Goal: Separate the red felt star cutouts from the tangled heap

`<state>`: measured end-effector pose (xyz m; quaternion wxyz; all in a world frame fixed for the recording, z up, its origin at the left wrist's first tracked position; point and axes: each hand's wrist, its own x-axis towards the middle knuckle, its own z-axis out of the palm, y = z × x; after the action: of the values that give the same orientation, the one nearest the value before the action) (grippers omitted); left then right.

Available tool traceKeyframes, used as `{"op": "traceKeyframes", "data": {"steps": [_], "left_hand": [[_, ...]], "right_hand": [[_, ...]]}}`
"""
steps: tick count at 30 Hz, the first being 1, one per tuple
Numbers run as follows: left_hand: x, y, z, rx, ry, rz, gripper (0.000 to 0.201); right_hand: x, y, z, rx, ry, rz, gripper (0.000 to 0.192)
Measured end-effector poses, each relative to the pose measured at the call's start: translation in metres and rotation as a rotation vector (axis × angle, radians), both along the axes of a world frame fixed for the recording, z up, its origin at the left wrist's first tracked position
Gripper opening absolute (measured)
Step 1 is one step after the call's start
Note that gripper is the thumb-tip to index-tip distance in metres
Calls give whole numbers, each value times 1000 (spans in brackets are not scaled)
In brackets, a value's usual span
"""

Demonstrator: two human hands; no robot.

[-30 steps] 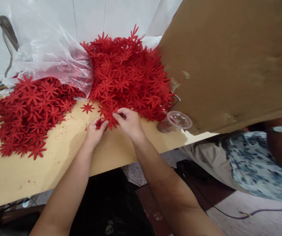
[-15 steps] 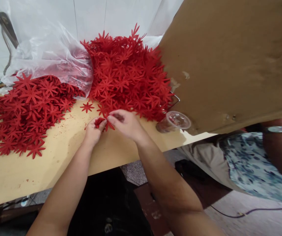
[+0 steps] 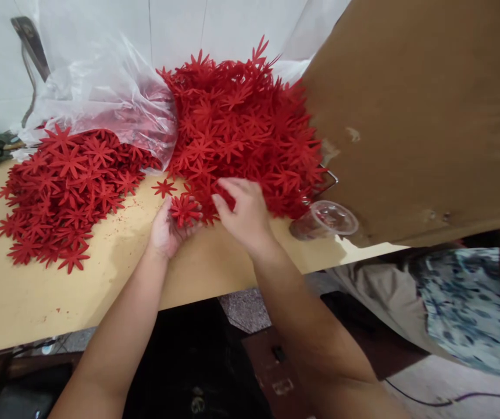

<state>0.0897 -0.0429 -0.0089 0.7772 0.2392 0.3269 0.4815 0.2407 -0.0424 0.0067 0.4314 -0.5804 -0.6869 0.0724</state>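
Head view: my left hand now cups a small stack of red flowers, fingers half-open; my right hand has left it, empty, curled at the big pile.

The plastic bag veils some red flowers; the cardboard sheet runs off-frame.

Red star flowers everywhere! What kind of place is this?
Probably a small craft workshop. Heaps of red star-shaped cut-out flowers cover a plain wooden worktable, more spill from a clear plastic bag, and the left hand holds a small stack of them.
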Motion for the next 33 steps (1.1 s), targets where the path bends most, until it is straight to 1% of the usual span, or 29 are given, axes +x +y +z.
{"op": "traceKeyframes", "data": {"steps": [2,3,6,9,11,15,18,21,24,26,27,28,32,33], "left_hand": [[1,-1,1,19,0,11,45],[1,-2,2,28,-1,22,43],[3,-3,3,38,-3,18,40],[4,-2,0,38,4,-4,29],[4,-1,-4,46,14,6,22],[6,0,-9,51,119,26,22],[9,1,-12,78,215,85,22],[11,3,-13,152,257,155,21],[11,6,-15,210,281,261,21],[10,6,-15,222,315,313,22],[9,6,-15,218,333,318,24],[9,5,-14,211,347,315,25],[8,3,-11,185,365,305,31],[8,2,-10,183,366,312,32]], "right_hand": [[-20,-9,-4,-94,98,138,29],[-29,-11,-7,-131,145,173,32],[-43,-7,-18,-201,277,173,37],[-42,0,-26,-260,441,182,29],[-38,2,-28,-243,499,195,26],[-34,0,-29,-181,489,177,12],[-35,-1,-31,-168,489,123,6],[-38,-2,-32,-185,536,119,9],[-40,-3,-32,-205,600,177,23],[-41,-4,-31,-200,600,163,32],[-40,-4,-30,-204,596,150,34],[-40,-5,-29,-220,601,152,33],[-37,-5,-26,-348,699,288,22],[-36,-5,-26,-359,722,299,20]]}}
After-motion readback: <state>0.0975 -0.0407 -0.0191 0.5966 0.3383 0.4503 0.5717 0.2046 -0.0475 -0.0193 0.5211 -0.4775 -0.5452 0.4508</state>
